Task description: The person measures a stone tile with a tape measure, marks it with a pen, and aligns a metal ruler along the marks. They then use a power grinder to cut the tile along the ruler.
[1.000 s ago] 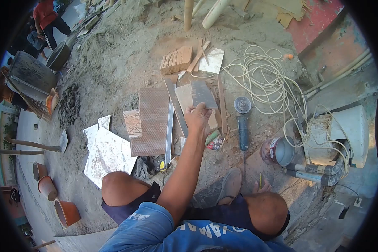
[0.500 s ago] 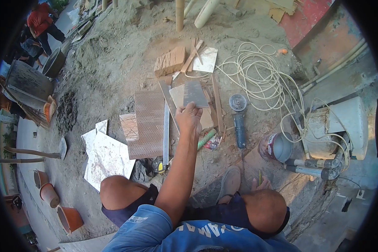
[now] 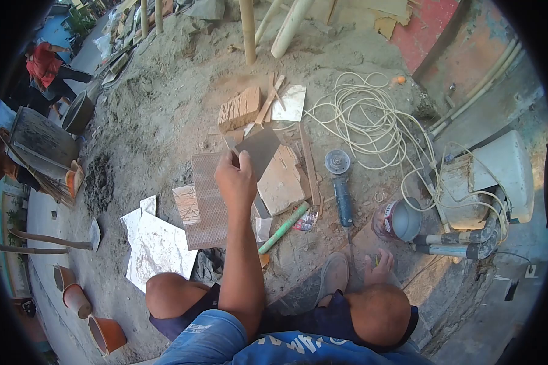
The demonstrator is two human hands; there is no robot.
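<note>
Pinched between the thumb and fingers of my left hand (image 3: 236, 173) is a dark grey, flat tile piece (image 3: 262, 149), held tilted above the ground. Below it lie a patterned brown tile (image 3: 208, 179) and a rough tan slab (image 3: 283, 181). A green tube (image 3: 284, 227) rests just right of my left forearm. Close to my right knee, my right hand (image 3: 380, 267) is curled round a thin yellow-green stick (image 3: 376, 260), partly hidden by the fingers. An angle grinder (image 3: 343, 198) lies on the ground between the slab and a paint can.
White tile pieces (image 3: 161, 243) lie at left. A coiled cable (image 3: 365, 118) spreads beyond the grinder; the paint can (image 3: 402, 220) stands at right. Buckets (image 3: 106, 334) line the left side. A person in red (image 3: 44, 66) is at the far left.
My left hand has moved left with the grey tile piece, which is now turned and tilted, uncovering the tan slab. The green tube shows more fully. My right hand has risen slightly beside the knee.
</note>
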